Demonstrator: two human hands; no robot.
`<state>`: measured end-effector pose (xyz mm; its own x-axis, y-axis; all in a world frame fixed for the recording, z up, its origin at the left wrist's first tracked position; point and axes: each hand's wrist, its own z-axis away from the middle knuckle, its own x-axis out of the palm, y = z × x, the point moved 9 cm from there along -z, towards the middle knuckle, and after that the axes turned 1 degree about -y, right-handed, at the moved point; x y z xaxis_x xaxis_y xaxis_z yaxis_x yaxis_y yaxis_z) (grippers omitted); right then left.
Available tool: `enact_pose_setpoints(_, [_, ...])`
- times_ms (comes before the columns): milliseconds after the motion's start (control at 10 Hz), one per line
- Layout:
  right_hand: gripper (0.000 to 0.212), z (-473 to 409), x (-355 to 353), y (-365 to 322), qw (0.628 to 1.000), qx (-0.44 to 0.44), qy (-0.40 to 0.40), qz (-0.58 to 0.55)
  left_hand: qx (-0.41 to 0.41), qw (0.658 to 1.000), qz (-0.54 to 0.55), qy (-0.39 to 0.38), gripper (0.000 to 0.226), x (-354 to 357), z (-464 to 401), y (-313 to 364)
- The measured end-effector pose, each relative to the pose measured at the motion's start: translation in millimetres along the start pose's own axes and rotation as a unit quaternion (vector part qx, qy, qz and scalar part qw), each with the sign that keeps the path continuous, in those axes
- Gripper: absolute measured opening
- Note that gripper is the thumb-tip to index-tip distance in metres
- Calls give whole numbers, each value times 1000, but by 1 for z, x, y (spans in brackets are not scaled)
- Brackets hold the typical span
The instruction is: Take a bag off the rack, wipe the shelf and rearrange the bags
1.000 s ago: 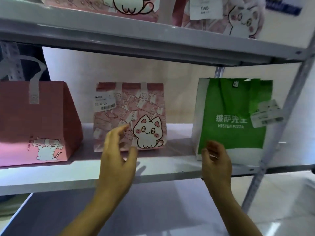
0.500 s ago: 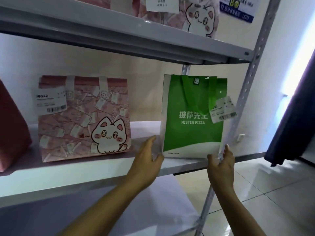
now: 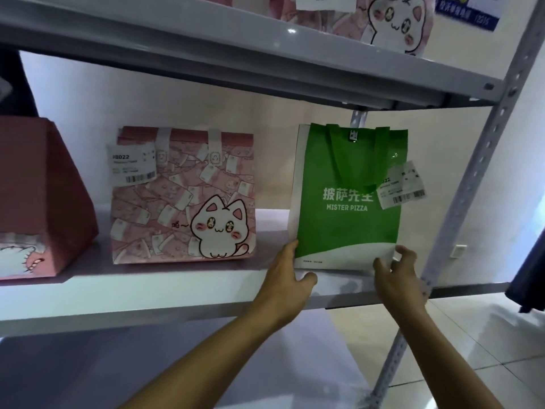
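A green and white "Mister Pizza" bag (image 3: 348,202) stands upright at the right end of the white middle shelf (image 3: 147,290), a barcode tag (image 3: 404,187) hanging from its handle. My left hand (image 3: 290,270) grips the bag's lower left corner, thumb in front and fingers behind its edge. My right hand (image 3: 395,273) curls round the lower right corner. A pink cat-print bag (image 3: 182,199) stands in the middle of the same shelf. A dark pink bag (image 3: 38,202) is at the left, partly cut off.
The upper shelf (image 3: 236,54) hangs low over the bags and carries more pink cat bags (image 3: 395,22). A perforated grey upright (image 3: 483,160) rises just right of the green bag. Tiled floor (image 3: 486,349) lies below right, with a dark curtain at the far right.
Both hands moved right from in front of the cat bag to the green bag and took hold of its bottom corners. The view shifted right, then closer.
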<state>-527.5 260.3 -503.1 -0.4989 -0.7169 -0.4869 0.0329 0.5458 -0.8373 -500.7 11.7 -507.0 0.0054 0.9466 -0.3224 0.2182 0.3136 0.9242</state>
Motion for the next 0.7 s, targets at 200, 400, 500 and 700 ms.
enact_pose_setpoints(200, [58, -9, 20, -9, 1000, -16, -21, -13, -16, 1000, -10, -14, 74, -1, 3, -3])
enact_pose_setpoints(400, [70, -21, 29, 4, 999, -14, -34, -23, -12, 999, -31, -7, 73, 0, 3, -6])
enact_pose_setpoints(500, [67, -12, 23, -4, 999, -14, -33, -34, -10, 999, -39, -13, 70, 3, 1, -7])
enact_pose_setpoints(700, [68, 10, 4, -22, 996, -60, 61, -21, 16, 997, -74, 15, 65, -3, 6, 1])
